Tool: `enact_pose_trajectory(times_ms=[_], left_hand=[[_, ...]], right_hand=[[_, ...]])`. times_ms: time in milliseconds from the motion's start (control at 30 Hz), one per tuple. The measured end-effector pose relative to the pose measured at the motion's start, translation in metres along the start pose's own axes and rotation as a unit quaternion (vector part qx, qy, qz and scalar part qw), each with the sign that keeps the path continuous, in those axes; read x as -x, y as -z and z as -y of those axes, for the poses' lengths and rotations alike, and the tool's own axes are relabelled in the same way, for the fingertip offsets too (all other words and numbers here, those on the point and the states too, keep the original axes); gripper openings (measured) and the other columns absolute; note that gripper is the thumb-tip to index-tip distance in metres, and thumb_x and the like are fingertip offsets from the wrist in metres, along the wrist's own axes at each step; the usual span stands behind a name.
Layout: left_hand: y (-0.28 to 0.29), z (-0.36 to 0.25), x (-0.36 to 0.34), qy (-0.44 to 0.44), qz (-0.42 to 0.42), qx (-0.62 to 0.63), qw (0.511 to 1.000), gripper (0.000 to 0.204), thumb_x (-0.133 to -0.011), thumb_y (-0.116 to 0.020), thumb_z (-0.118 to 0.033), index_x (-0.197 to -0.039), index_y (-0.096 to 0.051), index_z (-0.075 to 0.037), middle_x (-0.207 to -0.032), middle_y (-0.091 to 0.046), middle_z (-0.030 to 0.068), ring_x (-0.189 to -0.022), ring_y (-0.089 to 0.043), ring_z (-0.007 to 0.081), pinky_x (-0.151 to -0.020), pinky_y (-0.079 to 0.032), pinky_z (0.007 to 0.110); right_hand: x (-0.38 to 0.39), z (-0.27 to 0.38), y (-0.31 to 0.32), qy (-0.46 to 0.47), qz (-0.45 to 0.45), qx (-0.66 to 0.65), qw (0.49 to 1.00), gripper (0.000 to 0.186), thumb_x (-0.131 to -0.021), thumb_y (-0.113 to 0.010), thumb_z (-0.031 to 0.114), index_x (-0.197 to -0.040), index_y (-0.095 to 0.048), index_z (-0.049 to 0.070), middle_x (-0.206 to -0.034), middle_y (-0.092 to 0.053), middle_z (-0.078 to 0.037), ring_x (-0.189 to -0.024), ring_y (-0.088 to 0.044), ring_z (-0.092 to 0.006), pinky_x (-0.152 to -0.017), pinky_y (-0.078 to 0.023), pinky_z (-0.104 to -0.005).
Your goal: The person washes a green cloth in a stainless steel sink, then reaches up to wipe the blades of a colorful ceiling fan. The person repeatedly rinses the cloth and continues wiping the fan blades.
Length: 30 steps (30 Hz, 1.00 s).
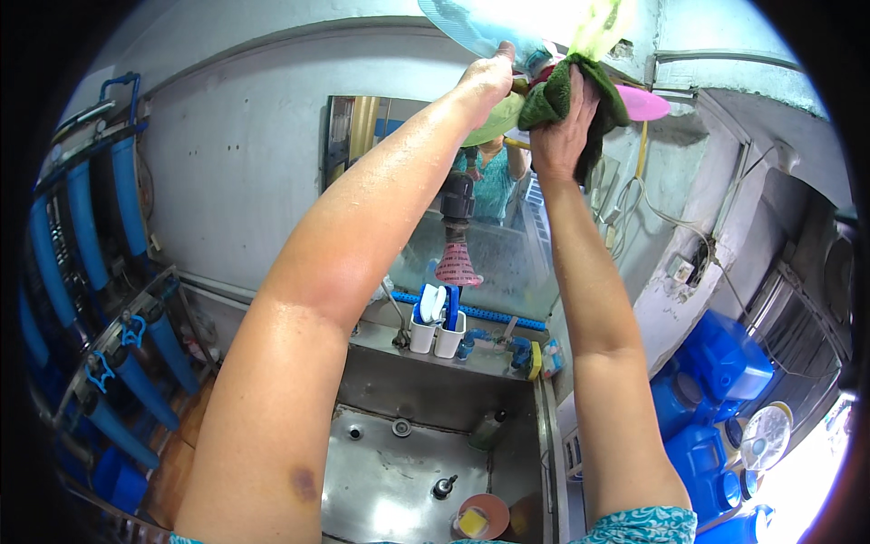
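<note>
Overhead is a fan-like fixture with translucent light blue [458,23], green [490,121] and pink [645,102] blades. My left hand [485,82] is raised to it, thumb up and fingers curled at the blue blade's edge, partly hidden. My right hand [566,127] grips a dark green cloth [544,104] against the fixture, just below a bright yellow-green part [594,27]. Both forearms reach up from the lower edge, the left one dotted with water drops.
Below are a steel sink [372,471] with a pink bowl [497,508], and white caddies [421,337] on its back ledge. A mirror [517,254] hangs behind. Blue filter housings [127,199] line the left; blue containers [725,363] stack at right.
</note>
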<state>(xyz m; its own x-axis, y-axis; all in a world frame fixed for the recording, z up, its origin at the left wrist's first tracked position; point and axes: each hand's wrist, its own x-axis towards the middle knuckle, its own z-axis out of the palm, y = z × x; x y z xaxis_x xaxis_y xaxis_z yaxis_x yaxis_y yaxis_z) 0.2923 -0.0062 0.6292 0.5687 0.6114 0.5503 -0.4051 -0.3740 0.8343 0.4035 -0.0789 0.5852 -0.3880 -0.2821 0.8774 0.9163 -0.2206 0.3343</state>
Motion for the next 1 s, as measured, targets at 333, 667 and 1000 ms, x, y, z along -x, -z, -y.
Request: enact_pose_trajectory(times_ms=[333, 667, 1000], left_hand=[[0.032, 0.048, 0.048, -0.188, -0.083, -0.038, 0.978, 0.049, -0.086, -0.053, -0.038, -0.104, -0.058, 0.008, -0.098, -0.063, 0.0241, -0.090, -0.061, 0.0311, -0.081, -0.045, 0.036], [0.051, 0.109, 0.197, 0.156, 0.258, 0.606, 0.736, 0.039, -0.091, -0.045, -0.039, -0.114, -0.054, -0.008, -0.112, -0.060, 0.0075, -0.106, -0.057, 0.0223, -0.093, -0.046, 0.040], [0.126, 0.129, 0.104, -0.110, -0.008, 0.563, 0.819, 0.027, -0.089, -0.049, -0.030, -0.101, -0.057, -0.006, -0.102, -0.061, 0.0125, -0.097, -0.057, 0.0296, -0.093, -0.043, 0.046]], right_hand=[[0.048, 0.068, 0.052, -0.401, -0.097, -0.413, 0.812, 0.069, -0.082, -0.060, 0.003, -0.142, -0.026, 0.008, -0.104, -0.057, -0.011, -0.090, -0.053, -0.0135, -0.079, -0.048, -0.0307], [0.015, 0.103, 0.103, -0.304, 0.523, -0.504, 0.617, 0.041, -0.083, -0.060, 0.011, -0.122, -0.054, -0.001, -0.107, -0.064, -0.013, -0.100, -0.059, -0.0187, -0.091, -0.044, -0.0287], [0.030, 0.006, 0.051, -0.504, 0.285, -0.126, 0.805, 0.030, -0.075, -0.071, 0.026, -0.086, -0.066, -0.001, -0.073, -0.064, -0.008, -0.060, -0.059, -0.0126, -0.052, -0.043, -0.0238]])
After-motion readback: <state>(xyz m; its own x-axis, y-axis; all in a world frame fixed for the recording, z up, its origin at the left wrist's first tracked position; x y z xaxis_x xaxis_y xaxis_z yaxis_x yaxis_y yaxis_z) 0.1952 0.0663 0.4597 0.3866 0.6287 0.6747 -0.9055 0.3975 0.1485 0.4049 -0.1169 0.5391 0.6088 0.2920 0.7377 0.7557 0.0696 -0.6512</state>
